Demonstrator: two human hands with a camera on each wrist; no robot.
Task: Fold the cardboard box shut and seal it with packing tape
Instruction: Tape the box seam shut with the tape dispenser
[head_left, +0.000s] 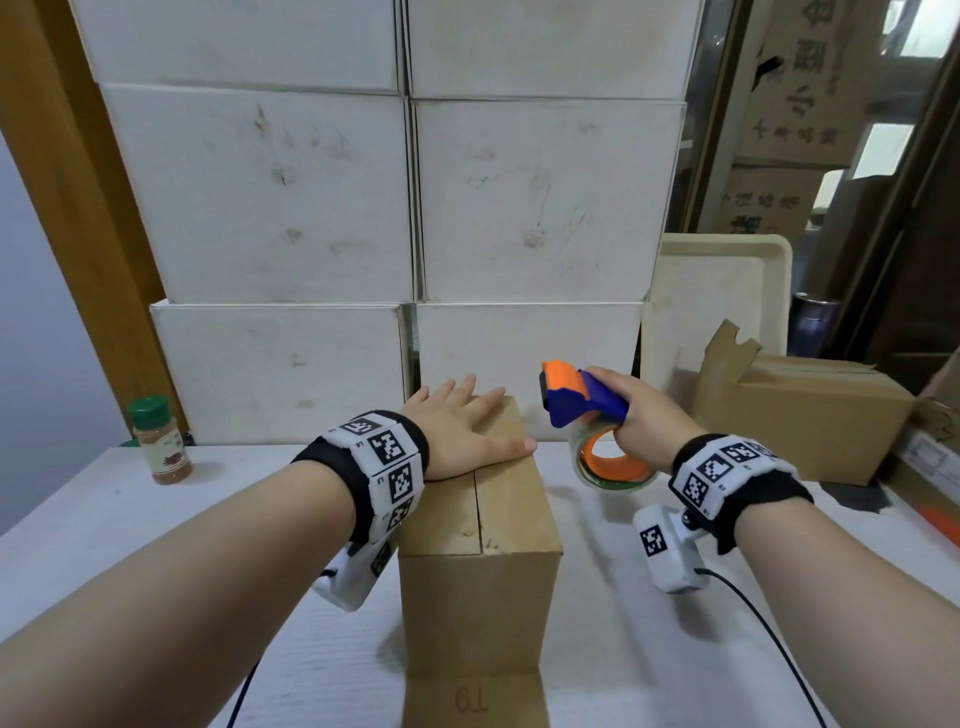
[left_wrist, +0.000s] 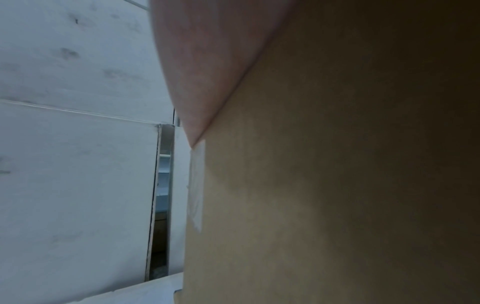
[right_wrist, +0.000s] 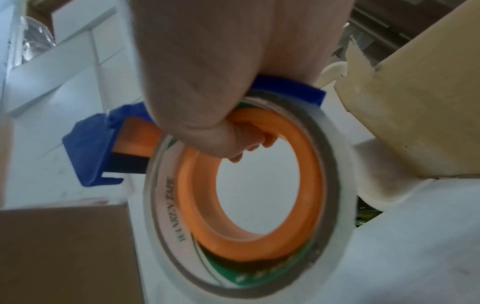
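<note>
A brown cardboard box (head_left: 478, 582) stands on the white table, its top flaps folded down to meet at a centre seam. My left hand (head_left: 467, 431) lies flat on the far part of the top with fingers spread; in the left wrist view the palm (left_wrist: 207, 61) presses on the box (left_wrist: 324, 185). To the right of the box and above the table, my right hand (head_left: 631, 415) grips a blue and orange tape dispenser (head_left: 582, 397) with a clear tape roll (head_left: 610, 465). In the right wrist view the fingers (right_wrist: 249, 139) curl through the roll's orange core (right_wrist: 306, 236).
White cartons (head_left: 405, 208) are stacked right behind the box. A spice bottle (head_left: 158, 441) with a green cap stands at the left. A second brown box (head_left: 810, 415) with a torn flap and a cream tray (head_left: 722, 296) sit at the right.
</note>
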